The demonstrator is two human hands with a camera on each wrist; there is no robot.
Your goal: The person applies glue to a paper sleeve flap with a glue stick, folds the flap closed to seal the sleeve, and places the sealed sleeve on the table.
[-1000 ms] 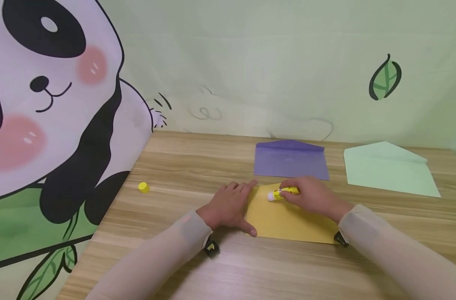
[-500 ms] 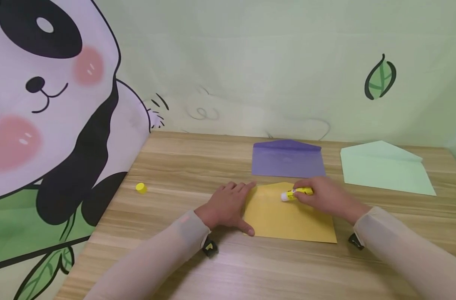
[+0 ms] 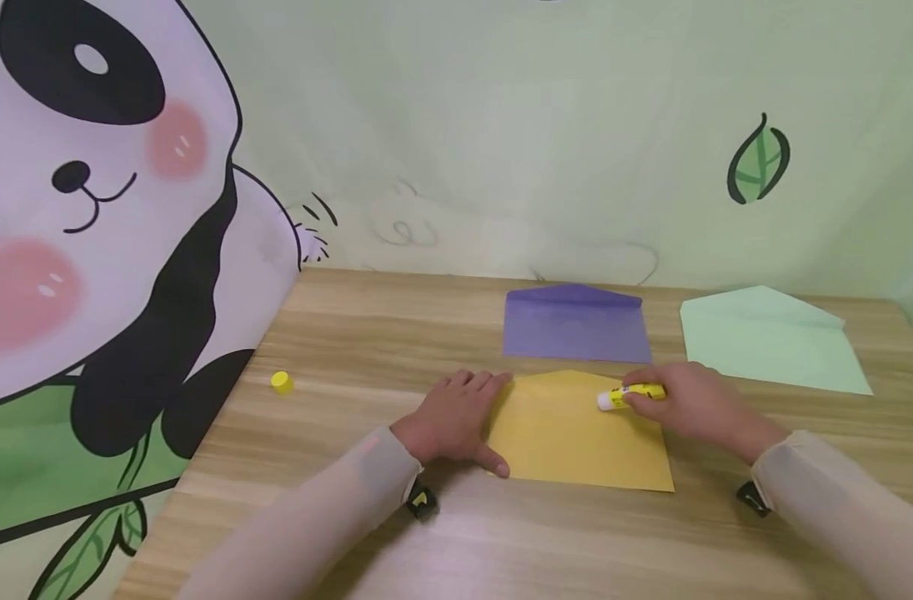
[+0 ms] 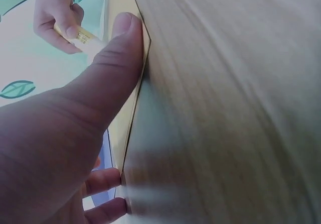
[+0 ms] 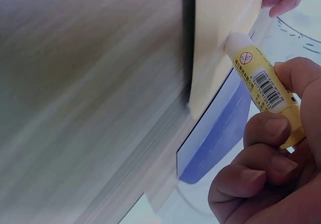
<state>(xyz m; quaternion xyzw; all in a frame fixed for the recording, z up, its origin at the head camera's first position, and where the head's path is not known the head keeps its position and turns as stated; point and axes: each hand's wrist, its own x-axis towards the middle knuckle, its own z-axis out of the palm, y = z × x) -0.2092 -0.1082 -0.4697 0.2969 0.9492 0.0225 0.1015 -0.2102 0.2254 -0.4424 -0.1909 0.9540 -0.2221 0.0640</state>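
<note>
A yellow envelope (image 3: 569, 442) lies on the wooden table with its flap side away from me. My left hand (image 3: 459, 421) rests flat on its left edge, fingers spread and thumb at the lower left corner. My right hand (image 3: 699, 408) pinches a yellow glue stick (image 3: 639, 394), uncapped, its white tip touching the upper right of the envelope. In the right wrist view the barcode label of the glue stick (image 5: 263, 81) shows, fingers curled round its base. The left wrist view has my left thumb (image 4: 118, 58) pressing on the envelope's edge.
A purple envelope (image 3: 576, 329) lies just behind the yellow one, and a pale green envelope (image 3: 771, 346) at the back right. A small yellow cap (image 3: 282, 382) stands at the table's left side. A panda-printed backdrop (image 3: 464, 125) rises behind the table (image 3: 366, 333).
My right hand has slid the glue stick rightward along the upper part of the yellow envelope. The left hand has stayed in place on the envelope's left edge.
</note>
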